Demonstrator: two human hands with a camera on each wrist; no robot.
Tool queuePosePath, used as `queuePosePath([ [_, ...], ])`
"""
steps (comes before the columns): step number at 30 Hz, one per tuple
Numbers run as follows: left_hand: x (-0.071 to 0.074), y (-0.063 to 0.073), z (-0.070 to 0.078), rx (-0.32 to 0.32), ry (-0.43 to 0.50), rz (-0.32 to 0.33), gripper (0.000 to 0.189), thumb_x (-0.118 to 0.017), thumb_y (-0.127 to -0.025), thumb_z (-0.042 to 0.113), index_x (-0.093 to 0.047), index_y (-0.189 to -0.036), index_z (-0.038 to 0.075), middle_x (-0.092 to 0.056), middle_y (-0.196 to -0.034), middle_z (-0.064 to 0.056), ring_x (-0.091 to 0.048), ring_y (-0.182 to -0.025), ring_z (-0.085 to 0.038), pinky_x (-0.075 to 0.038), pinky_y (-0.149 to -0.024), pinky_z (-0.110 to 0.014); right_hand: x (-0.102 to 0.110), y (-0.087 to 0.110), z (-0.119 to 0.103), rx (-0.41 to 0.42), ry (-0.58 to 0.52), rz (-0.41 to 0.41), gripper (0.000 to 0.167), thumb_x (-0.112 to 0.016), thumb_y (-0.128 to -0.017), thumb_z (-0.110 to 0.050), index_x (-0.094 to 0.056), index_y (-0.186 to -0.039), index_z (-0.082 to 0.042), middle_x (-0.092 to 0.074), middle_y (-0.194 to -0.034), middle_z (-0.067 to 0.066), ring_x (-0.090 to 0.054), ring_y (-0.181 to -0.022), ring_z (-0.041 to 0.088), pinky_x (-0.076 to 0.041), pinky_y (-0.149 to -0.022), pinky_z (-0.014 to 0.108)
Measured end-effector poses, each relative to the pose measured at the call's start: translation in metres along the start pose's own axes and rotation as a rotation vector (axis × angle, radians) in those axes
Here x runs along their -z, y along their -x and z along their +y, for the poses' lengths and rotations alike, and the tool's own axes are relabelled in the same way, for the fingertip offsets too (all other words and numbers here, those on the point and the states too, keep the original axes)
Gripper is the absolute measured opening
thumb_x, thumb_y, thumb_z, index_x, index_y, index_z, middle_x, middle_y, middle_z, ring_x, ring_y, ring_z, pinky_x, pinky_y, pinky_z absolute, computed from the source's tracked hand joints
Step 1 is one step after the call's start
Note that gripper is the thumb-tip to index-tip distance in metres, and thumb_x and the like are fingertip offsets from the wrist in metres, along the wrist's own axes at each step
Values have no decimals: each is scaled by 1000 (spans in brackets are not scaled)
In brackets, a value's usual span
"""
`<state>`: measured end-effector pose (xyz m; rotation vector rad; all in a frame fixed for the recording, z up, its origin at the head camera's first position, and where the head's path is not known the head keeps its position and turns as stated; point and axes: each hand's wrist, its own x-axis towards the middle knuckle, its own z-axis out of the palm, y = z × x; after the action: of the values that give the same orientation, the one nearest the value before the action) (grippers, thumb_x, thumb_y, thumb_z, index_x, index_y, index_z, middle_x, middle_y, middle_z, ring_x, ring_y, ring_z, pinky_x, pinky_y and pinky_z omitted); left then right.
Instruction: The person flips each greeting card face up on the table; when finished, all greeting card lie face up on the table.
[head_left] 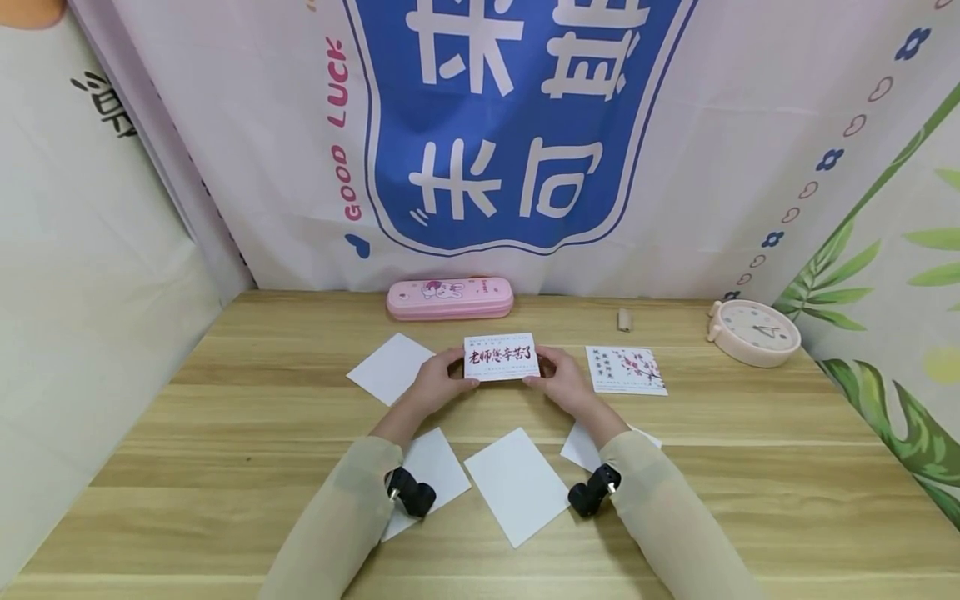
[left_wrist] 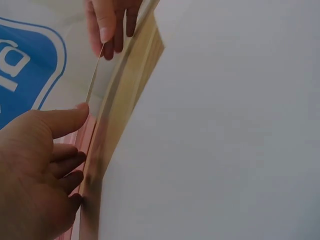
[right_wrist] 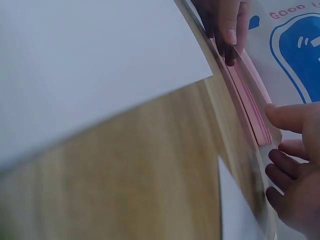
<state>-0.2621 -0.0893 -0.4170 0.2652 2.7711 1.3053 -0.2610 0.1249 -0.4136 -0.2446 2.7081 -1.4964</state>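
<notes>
Red-lettered card [head_left: 501, 358] is pinched at opposite side edges by left hand [head_left: 438, 383] and right hand [head_left: 564, 383], in front of pink case [head_left: 450, 300]; grip is presumably so divided that card is evenly supported, face left uncovered.

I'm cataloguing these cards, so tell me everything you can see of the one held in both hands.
The card is a white, wider-than-tall rectangle that looks like thin, stiff paper. Large dark-red Chinese characters run across its middle, with small, faint print above and below. Its printed face is toward the head camera; the left wrist view shows it nearly edge-on. The left hand and right hand grip its opposite short sides. It appears raised off the table, nearer the person than the pink case.
</notes>
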Motion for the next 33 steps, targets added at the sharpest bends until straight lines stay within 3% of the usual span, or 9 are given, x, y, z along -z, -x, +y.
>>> queuePosePath([
  [5, -6, -2, 3, -21, -95, -14, 62, -68, -75, 21, -41, -125, -2, -36, -131, -17, -27, -122, -29, -19, -99, -36, 2, 2, 4, 23, 83, -3, 58, -67, -73, -10, -41, -123, 5, -39, -126, 21, -32, -118, 32, -21, -98, 37],
  [13, -12, -6, 2, -107, -234, 23, 60, -70, -72, 24, -46, -122, 1, -46, -123, -11, -37, -116, -24, -24, -97, -35, 4, 3, 9, 96, 179, 7, 53, -67, -72, -8, -46, -117, 11, -41, -123, 24, -33, -116, 35, -22, -98, 39],
  [19, -14, -7, 2, -145, -360, 13, 59, -67, -74, 32, -47, -122, 3, -42, -127, -10, -33, -118, -24, -17, -98, -41, 5, 4, 14, 123, 231, -9, 52, -66, -74, -9, -45, -116, 11, -40, -125, 22, -32, -117, 34, -21, -98, 39],
  [33, -13, -1, 0, -183, -369, 1, 53, -62, -78, 33, -49, -122, 6, -36, -131, -13, -28, -120, -28, -14, -98, -47, 5, 5, 25, 93, 210, 18, 51, -63, -78, -14, -45, -119, 9, -38, -128, 19, -30, -119, 32, -20, -99, 39],
])
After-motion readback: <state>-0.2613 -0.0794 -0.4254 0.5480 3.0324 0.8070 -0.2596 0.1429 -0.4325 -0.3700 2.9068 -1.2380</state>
